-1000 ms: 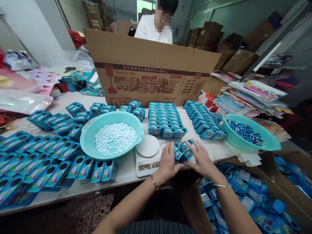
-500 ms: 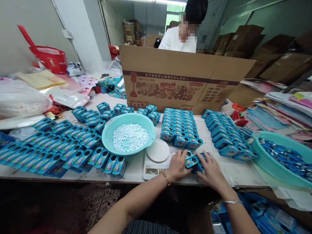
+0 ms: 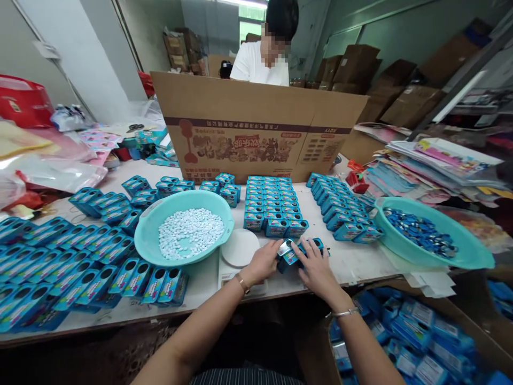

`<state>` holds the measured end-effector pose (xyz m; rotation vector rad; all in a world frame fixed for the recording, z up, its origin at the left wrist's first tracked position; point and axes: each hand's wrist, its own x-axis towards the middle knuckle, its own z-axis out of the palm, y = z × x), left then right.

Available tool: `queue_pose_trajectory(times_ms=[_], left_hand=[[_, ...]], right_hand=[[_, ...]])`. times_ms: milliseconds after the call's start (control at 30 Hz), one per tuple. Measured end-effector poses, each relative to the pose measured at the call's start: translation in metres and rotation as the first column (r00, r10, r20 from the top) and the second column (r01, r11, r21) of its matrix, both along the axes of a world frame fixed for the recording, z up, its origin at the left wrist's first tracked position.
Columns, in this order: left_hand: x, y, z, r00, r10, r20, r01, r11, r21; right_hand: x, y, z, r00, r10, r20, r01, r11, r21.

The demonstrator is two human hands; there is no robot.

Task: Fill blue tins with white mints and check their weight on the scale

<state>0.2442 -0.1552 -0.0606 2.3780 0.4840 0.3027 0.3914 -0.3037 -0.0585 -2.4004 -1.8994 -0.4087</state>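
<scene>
Both my hands rest on a small cluster of blue tins (image 3: 298, 254) at the table's front edge. My left hand (image 3: 262, 263) cups the cluster's left side, fingers curled against one tin. From the right, my right hand (image 3: 315, 268) lies over the tins, its index finger pressing on the top of one. Just beyond stands a tidy block of upright blue tins (image 3: 272, 206). A white round scale (image 3: 239, 250) sits left of my left hand, beside a teal basin of white tablets (image 3: 185, 232).
Rows of blue tins (image 3: 72, 256) cover the table's left half. A second teal basin (image 3: 430, 235) of blue lids stands right. A big cardboard box (image 3: 256, 128) rises behind, with a person in white beyond it. A carton of blue packs (image 3: 404, 331) sits low right.
My hands have gathered the loose tins closer together and shifted slightly left. The camera view swung from side to side.
</scene>
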Motion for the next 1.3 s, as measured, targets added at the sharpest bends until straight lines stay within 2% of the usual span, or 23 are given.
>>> queue_pose_trajectory(times_ms=[167, 300, 367, 433, 567, 633, 700, 800, 867, 933, 967, 1067, 1133, 1200, 1300], left_hand=[[0.01, -0.005, 0.005, 0.994, 0.111, 0.023, -0.111, 0.994, -0.004], [-0.014, 0.001, 0.017, 0.968, 0.214, 0.134, -0.212, 0.977, -0.026], [-0.035, 0.01, 0.025, 0.941, 0.249, 0.228, -0.251, 0.968, -0.025], [-0.054, 0.023, 0.033, 0.93, 0.259, 0.26, -0.27, 0.963, 0.007], [-0.072, 0.048, 0.035, 0.941, 0.306, 0.147, -0.32, 0.944, 0.077], [-0.074, 0.052, 0.031, 0.935, 0.339, 0.105, -0.348, 0.933, 0.087], [-0.075, 0.048, 0.023, 0.923, 0.361, 0.132, -0.374, 0.923, 0.09], [-0.085, 0.023, 0.004, 0.868, 0.396, 0.298, -0.445, 0.888, 0.114], [-0.097, -0.002, -0.014, 0.783, 0.438, 0.442, -0.532, 0.839, 0.11], [-0.11, -0.025, -0.036, 0.676, 0.522, 0.52, -0.62, 0.785, 0.018], [-0.115, -0.032, -0.045, 0.624, 0.607, 0.493, -0.661, 0.746, -0.081], [-0.123, -0.038, -0.065, 0.528, 0.807, 0.266, -0.684, 0.59, -0.429], [-0.121, -0.034, -0.07, 0.528, 0.833, 0.163, -0.614, 0.508, -0.604], [-0.116, -0.03, -0.07, 0.551, 0.822, 0.145, -0.529, 0.478, -0.701], [-0.108, -0.032, -0.069, 0.57, 0.81, 0.135, -0.464, 0.454, -0.761]], right_hand=[[0.003, -0.002, -0.012, 1.0, -0.007, 0.012, 0.007, 1.0, 0.025], [0.014, -0.01, -0.015, 0.999, 0.034, -0.041, -0.031, 0.996, 0.085], [0.013, -0.009, -0.01, 0.99, 0.078, -0.115, -0.058, 0.983, 0.173], [0.006, -0.003, -0.001, 0.969, 0.13, -0.211, -0.067, 0.957, 0.283], [-0.017, 0.015, 0.021, 0.893, 0.245, -0.378, -0.079, 0.911, 0.404], [-0.033, 0.021, 0.027, 0.834, 0.29, -0.469, -0.059, 0.893, 0.447], [-0.052, 0.021, 0.025, 0.736, 0.318, -0.597, -0.011, 0.888, 0.459], [-0.087, 0.015, 0.003, 0.526, 0.262, -0.809, 0.075, 0.933, 0.351], [-0.109, 0.012, -0.022, 0.41, 0.174, -0.895, 0.142, 0.957, 0.251], [-0.125, 0.011, -0.048, 0.312, 0.108, -0.944, 0.225, 0.957, 0.184], [-0.13, 0.012, -0.059, 0.262, 0.086, -0.961, 0.263, 0.952, 0.157], [-0.135, 0.016, -0.076, 0.128, 0.061, -0.99, 0.318, 0.943, 0.099], [-0.133, 0.017, -0.077, 0.091, 0.058, -0.994, 0.329, 0.941, 0.085], [-0.129, 0.015, -0.073, 0.092, 0.049, -0.995, 0.355, 0.931, 0.079], [-0.123, 0.009, -0.069, 0.12, 0.029, -0.992, 0.393, 0.917, 0.075]])
